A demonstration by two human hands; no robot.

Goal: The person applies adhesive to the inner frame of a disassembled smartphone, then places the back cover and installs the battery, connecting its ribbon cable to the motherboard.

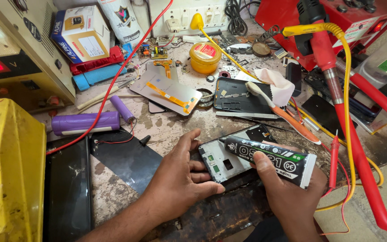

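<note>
My right hand (pixel 287 188) grips a black glue tube (pixel 269 157) with a white crimped end, its nozzle tip resting on the top edge of an opened phone frame (pixel 222 161). The frame lies on the worn workbench with its white inner side up. My left hand (pixel 180 177) steadies the frame from the left, fingers spread along its edge and lower side. A detached phone screen (pixel 171 92) with an orange flex cable lies farther back, beside a dark phone back cover (pixel 240 96).
Two purple cylindrical cells (pixel 86 122) lie at left near a yellow case (pixel 7 170) and a power supply with a red display (pixel 5 58). A yellow round tin (pixel 204 57), a toothbrush (pixel 283 112), red probes (pixel 333 157) and red and yellow cables (pixel 348 103) crowd the right.
</note>
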